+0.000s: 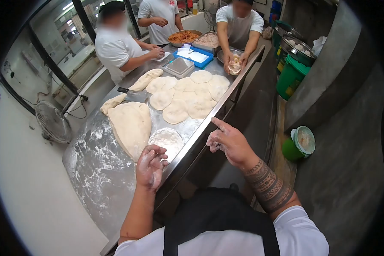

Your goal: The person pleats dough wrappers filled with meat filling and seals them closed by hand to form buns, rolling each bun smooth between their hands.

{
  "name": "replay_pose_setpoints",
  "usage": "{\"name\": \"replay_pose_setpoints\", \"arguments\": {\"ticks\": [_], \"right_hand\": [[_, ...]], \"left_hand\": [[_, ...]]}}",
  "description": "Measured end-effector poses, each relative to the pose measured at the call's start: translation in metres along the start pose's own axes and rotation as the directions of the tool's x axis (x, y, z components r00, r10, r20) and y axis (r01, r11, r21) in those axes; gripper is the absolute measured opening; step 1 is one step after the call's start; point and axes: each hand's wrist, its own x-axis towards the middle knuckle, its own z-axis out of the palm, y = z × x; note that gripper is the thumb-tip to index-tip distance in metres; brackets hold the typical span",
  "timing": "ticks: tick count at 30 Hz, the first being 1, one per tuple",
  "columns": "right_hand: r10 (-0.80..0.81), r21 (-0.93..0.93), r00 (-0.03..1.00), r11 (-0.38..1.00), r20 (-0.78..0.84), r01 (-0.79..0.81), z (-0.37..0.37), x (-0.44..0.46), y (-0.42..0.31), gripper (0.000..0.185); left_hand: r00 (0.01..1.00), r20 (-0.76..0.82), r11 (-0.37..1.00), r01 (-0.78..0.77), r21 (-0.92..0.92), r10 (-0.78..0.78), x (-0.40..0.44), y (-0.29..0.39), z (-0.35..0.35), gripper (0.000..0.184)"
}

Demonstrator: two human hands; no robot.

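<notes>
My left hand [151, 165] is beside a round bowl of white flour [168, 140], its fingers loosely curled and apart, with nothing seen in them. Past the table's edge, my right hand [229, 144] hangs in the air, index finger stretched out and the others bent; it too appears to hold nothing. Both hands are dusted with flour. A large slab of dough [131, 126] lies beyond my left hand. Flat dough rounds [175, 112] overlap farther up the table. Between slab and rounds rests a wide metal blade with a dark handle [136, 97].
Flour streaks the steel table [102, 170]. A scale [179, 65], a blue tray [207, 61] and pans of filling [184, 37] stand at the far end. Three people work there, one holding filled dough [235, 67]. Green buckets [291, 77] line the right side.
</notes>
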Motion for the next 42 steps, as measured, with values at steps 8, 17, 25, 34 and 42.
{"name": "replay_pose_setpoints", "arguments": {"ticks": [8,17,25,34,42], "right_hand": [[-0.096,0.017,0.995,0.995,-0.018,0.096,-0.024,-0.033,-0.023,0.073],[-0.116,0.027,0.992,0.993,0.051,0.114,-0.082,-0.049,-0.058,0.070],[-0.074,-0.007,0.996,0.997,0.055,0.074,-0.155,-0.079,-0.091,0.066],[-0.040,0.036,0.998,0.999,0.056,0.038,-0.219,-0.098,-0.112,0.064],[0.050,0.003,0.995,0.999,0.086,-0.050,-0.268,-0.089,-0.124,0.043]], "left_hand": [[0.995,0.084,0.999,0.051,-0.016,-0.050,0.012,-0.015,0.033,0.020],[0.969,0.246,0.998,0.050,-0.049,-0.036,0.021,-0.046,0.116,0.021],[0.959,0.276,0.997,0.072,-0.029,-0.061,0.028,-0.105,0.205,0.025],[0.964,0.259,0.997,0.074,-0.036,-0.063,0.030,-0.153,0.257,0.021],[0.975,0.206,0.995,0.090,-0.032,-0.082,0.038,-0.186,0.283,0.020]]}}
